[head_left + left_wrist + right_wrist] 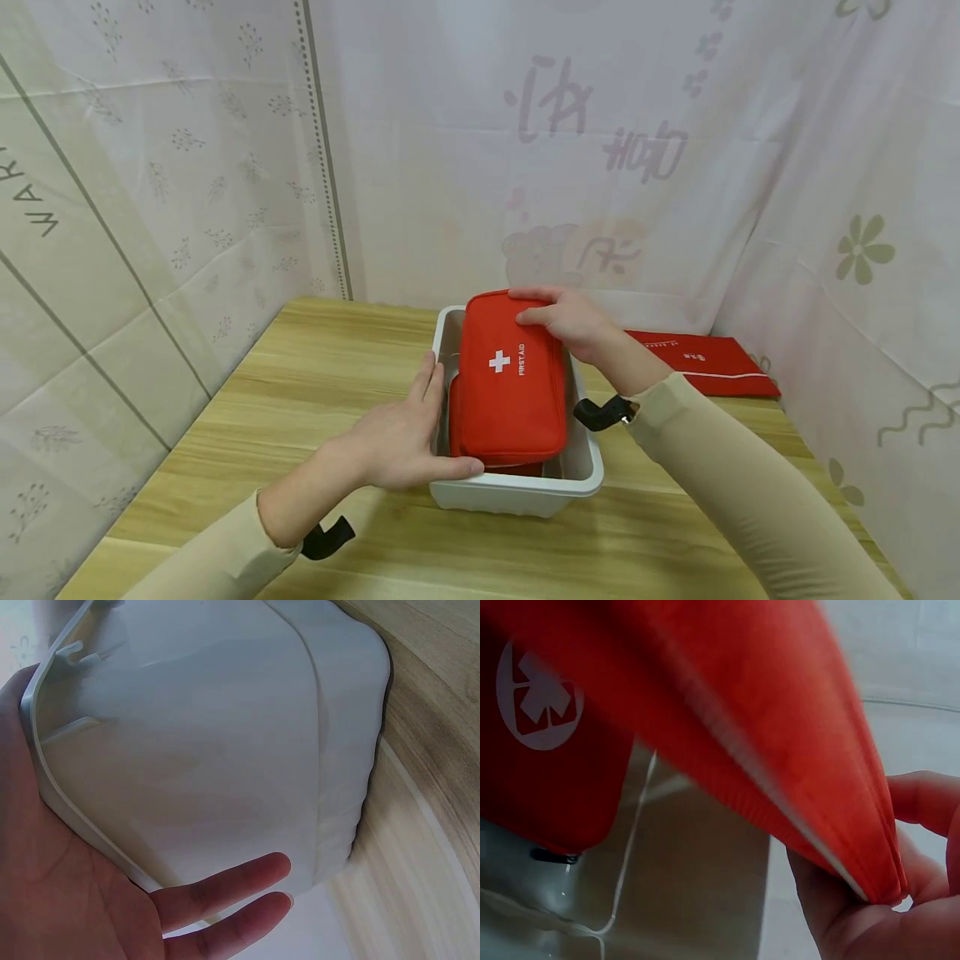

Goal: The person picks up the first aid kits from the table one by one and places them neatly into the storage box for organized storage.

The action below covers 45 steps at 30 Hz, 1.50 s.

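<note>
A red first aid bag (517,400) with a white cross is tilted over the white plastic bin (510,498). My right hand (573,321) grips the bag's far right corner; in the right wrist view, thumb and fingers pinch its zipped edge. Beneath it, a second red pouch (547,765) with a white emblem lies inside the bin. My left hand (397,442) rests against the bin's near left corner, thumb along the near rim, fingers straight along the left side. In the left wrist view, two fingers (240,881) extend over the bin's outer wall.
A flat red pouch (705,360) with a white stripe lies on the wooden table (315,367), right of the bin. Patterned curtains (420,150) hang behind the table and along both sides.
</note>
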{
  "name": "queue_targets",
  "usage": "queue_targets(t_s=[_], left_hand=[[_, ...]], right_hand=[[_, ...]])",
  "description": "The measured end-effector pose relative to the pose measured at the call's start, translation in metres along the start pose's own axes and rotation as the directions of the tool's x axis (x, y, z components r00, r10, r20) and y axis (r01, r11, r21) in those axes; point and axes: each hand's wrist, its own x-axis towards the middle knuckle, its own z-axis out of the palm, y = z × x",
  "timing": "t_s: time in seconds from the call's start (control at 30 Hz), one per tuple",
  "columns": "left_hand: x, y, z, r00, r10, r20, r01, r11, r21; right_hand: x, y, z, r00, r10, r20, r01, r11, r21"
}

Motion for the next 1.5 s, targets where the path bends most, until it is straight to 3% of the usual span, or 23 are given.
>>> queue_targets(t_s=[0.23,0.6,0.93,1.37,1.5], left_hand=[[0.001,0.0,-0.001,1.0,-0.007,0.004,0.007,1.0,-0.002],[0.001,-0.001,0.0,1.0,-0.011,-0.003,0.011,1.0,-0.016],[0.001,-0.002,0.0,1.0,-0.007,0.004,0.007,1.0,-0.016],[0.001,0.0,-0.001,1.0,-0.007,0.004,0.007,0.999,-0.031],[0.001,0.0,0.0,1.0,-0.011,-0.003,0.011,0.999,-0.03]], right_hand=[[0.007,0.005,0.016,1.0,0.021,0.006,-0.02,0.996,-0.084],[0.011,0.01,0.032,0.99,0.082,0.111,-0.074,0.994,-0.076],[0.002,0.008,0.019,0.975,0.194,0.113,-0.176,0.973,-0.149],[-0.007,0.009,0.004,0.971,0.197,0.134,-0.176,0.972,-0.155],[-0.014,0.001,-0.001,0.976,0.155,0.153,-0.135,0.982,-0.132]])
